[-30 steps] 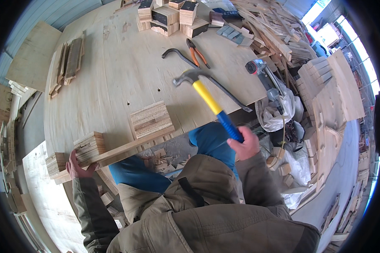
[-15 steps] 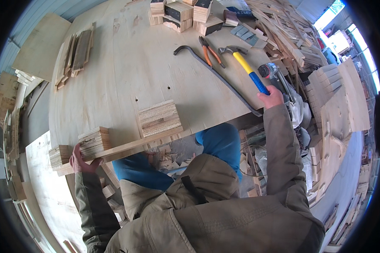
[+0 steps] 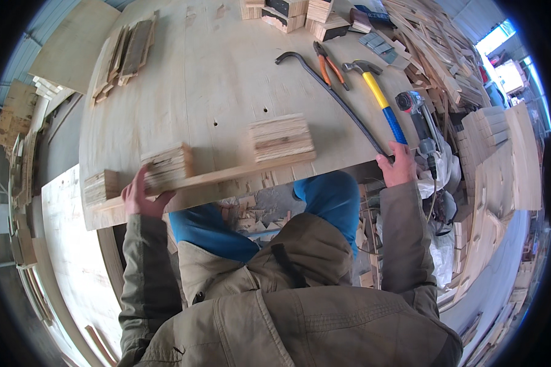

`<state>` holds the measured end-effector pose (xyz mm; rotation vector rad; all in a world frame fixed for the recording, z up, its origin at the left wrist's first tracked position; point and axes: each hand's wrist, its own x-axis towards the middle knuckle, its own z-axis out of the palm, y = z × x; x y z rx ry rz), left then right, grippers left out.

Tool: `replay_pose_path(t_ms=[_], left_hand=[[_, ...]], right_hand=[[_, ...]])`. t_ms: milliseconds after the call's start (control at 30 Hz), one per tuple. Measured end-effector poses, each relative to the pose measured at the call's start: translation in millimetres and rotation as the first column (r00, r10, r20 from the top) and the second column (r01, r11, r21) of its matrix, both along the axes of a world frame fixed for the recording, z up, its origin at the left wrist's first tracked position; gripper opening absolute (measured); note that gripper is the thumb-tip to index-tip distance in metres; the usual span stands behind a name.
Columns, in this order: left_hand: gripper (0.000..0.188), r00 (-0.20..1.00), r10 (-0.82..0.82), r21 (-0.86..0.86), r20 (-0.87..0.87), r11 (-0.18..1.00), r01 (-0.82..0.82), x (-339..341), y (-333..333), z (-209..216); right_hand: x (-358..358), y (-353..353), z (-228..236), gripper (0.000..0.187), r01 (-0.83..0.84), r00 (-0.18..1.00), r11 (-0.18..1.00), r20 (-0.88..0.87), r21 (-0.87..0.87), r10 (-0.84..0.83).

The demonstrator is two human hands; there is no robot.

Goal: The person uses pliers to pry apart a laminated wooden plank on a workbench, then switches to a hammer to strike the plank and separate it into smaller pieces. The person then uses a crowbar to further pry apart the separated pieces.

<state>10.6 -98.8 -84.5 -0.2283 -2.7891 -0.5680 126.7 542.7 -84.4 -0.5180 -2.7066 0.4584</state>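
Near the table's front edge lies a long wooden strip [image 3: 223, 176] with three plywood blocks along it: a right block [image 3: 281, 139], a middle block [image 3: 167, 166] and a smaller left block [image 3: 102, 187]. My left hand [image 3: 146, 194] grips the strip between the middle and left blocks, thumb on the near side and fingers over the top. On the right, a claw hammer [image 3: 381, 98] with a yellow and blue handle rests on the table. Beside its handle end is my right hand [image 3: 400, 166], thumb and fingers apart, close to the table edge.
A black pry bar [image 3: 333, 95] and orange-handled pliers [image 3: 330, 66] lie left of the hammer. A power tool [image 3: 415, 107] sits at the table's right edge. Black-faced blocks [image 3: 284, 18] and thin slats [image 3: 131, 52] lie farther back. Scrap wood [image 3: 431, 49] is piled at the right.
My left hand has pushed the strip and its blocks rightward and farther onto the table. My right hand has let go of the hammer handle and drawn back toward me. The view has shifted slightly.
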Motion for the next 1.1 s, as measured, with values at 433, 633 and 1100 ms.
replay_pose_path(t_ms=[433, 633, 1100], left_hand=[[0.093, 0.996, -0.062, -0.068, 0.056, 0.996, 0.066, -6, 115, 19], [0.094, 0.988, -0.147, -0.049, 0.052, 0.987, 0.15, -8, 100, 15], [0.091, 0.986, -0.136, -0.12, 0.092, 0.982, 0.147, -4, 101, 16]], right_hand=[[-8, -10, -3, 0.054, -0.064, 0.994, 0.998, 0.087, 0.003, 0.064], [-15, -6, -8, 0.048, -0.068, 0.992, 0.997, 0.107, 0.04, 0.063], [-13, -21, 11, 0.029, -0.013, 0.972, 0.999, 0.235, 0.044, 0.003]])
